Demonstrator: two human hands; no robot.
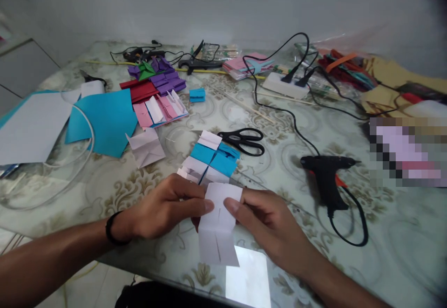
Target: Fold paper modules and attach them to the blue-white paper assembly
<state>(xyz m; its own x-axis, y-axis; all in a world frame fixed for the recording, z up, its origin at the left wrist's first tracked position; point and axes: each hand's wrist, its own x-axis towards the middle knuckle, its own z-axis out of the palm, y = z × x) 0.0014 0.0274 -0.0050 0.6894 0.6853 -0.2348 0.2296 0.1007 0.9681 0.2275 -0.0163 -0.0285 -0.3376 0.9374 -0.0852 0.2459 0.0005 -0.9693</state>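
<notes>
A creased white piece of paper [218,233] with a slit down its middle hangs between my two hands above the table's near edge. My left hand [174,205] pinches its left side, the thumb lying on top. On the other side my right hand [263,222] grips the paper the same way; the fingers behind the sheet are hidden. Just beyond lie folded blue and white paper pieces [213,159]. Black-handled scissors [244,141] rest past these, their blades partly covered by the paper. A folded pale sheet [145,148] sits to the left.
A black glue gun [328,177] lies at right, its cord running to a white power strip [284,85]. Blue sheets [101,121] and a white sheet [33,126] spread at left. Purple folded papers [167,82] are stacked behind. A white cable [91,133] loops at left.
</notes>
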